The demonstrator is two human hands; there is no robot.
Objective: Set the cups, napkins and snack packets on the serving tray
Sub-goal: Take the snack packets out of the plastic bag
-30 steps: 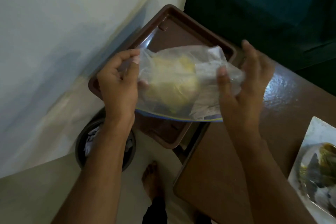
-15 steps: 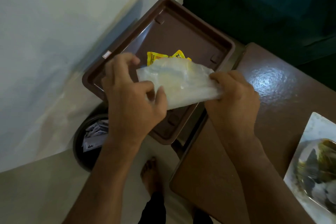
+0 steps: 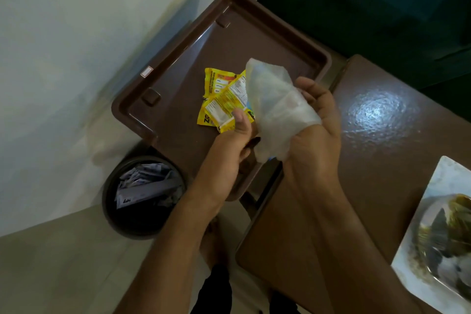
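Observation:
Two yellow snack packets lie overlapping in the middle of the brown serving tray. Just right of them, above the tray's near right part, my right hand grips a crumpled clear plastic bag, which looks empty. My left hand is closed on the bag's lower left edge, its thumb over the corner of the nearer packet. No cups or napkins are visible.
The tray overhangs the left end of a glossy brown table. A dark round waste bin with crumpled paper stands on the floor below the tray. A white plate with wrapped food sits at the right edge. White wall on the left.
The bag held the yellow packets a second ago. They now lie on the tray, and the bag has been folded and bunched between both hands toward the right.

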